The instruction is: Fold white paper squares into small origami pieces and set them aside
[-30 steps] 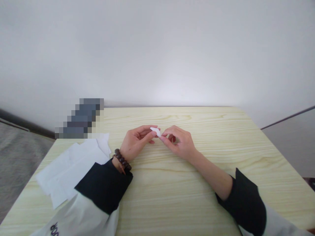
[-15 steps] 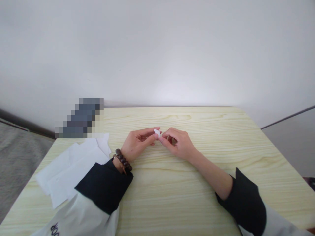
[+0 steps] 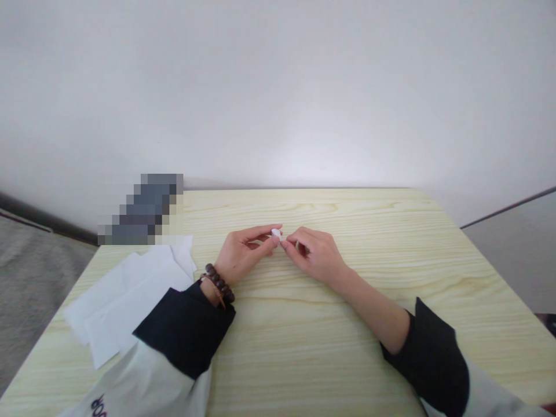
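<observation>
Between the fingertips of both hands is a small folded piece of white paper point(image 3: 276, 233), raised a little over the table. My left hand point(image 3: 247, 253) pinches it between thumb and fingers, the index finger stretched along behind it. My right hand point(image 3: 315, 253) has thumb and index finger pressed together at the paper's right lower edge. Much of the piece is covered by the fingers, so its full shape cannot be made out.
White paper sheets point(image 3: 134, 295) lie overlapping on the left of the wood-grain table point(image 3: 304, 359), partly under my left sleeve. Behind them is a dark, pixelated object point(image 3: 143, 208). A pale wall point(image 3: 304, 104) rises at the table's far edge.
The visible part of the white paper looks smaller and more rounded than before. My right fingertips have shifted very slightly at its edge; the left hand stays in place.
</observation>
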Demonstrator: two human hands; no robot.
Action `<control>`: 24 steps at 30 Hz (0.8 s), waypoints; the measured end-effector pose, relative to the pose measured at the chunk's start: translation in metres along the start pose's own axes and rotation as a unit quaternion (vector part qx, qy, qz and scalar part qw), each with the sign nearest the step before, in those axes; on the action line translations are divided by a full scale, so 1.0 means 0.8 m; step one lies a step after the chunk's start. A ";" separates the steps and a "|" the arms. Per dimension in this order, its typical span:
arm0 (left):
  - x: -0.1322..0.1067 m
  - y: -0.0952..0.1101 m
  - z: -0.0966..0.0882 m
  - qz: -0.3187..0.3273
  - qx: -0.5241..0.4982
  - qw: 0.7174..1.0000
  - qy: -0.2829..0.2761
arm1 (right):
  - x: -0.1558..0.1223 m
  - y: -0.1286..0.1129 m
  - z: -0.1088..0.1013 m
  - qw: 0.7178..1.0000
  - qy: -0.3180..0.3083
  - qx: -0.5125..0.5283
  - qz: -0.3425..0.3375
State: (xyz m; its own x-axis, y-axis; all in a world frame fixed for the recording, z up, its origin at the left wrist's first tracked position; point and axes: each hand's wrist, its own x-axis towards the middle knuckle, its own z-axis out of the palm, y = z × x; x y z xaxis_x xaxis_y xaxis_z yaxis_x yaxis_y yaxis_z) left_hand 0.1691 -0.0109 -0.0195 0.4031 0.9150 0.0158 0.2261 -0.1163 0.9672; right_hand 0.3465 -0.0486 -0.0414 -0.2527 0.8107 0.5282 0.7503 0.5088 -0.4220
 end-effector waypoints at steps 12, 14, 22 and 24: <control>0.001 -0.007 0.008 0.061 0.090 0.994 0.024 | 0.004 -0.006 0.002 0.992 0.016 -0.124 -0.027; 0.000 -0.007 0.011 0.088 0.121 0.988 0.032 | 0.004 -0.006 0.003 0.992 0.015 -0.123 -0.030; -0.009 -0.006 0.018 0.149 0.364 0.908 0.143 | 0.002 -0.002 0.007 0.994 0.020 -0.101 -0.028; -0.010 -0.006 0.018 0.144 0.400 0.893 0.148 | 0.002 -0.003 0.007 0.994 0.026 -0.103 -0.030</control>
State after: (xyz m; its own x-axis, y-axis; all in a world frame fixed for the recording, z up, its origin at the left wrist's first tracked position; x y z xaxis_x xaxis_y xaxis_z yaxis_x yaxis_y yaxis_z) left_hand 0.1779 -0.0230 -0.0279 0.3220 0.8507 0.4154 0.7597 -0.4940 0.4228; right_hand 0.3409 -0.0470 -0.0436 -0.2728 0.7613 0.5882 0.8455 0.4814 -0.2310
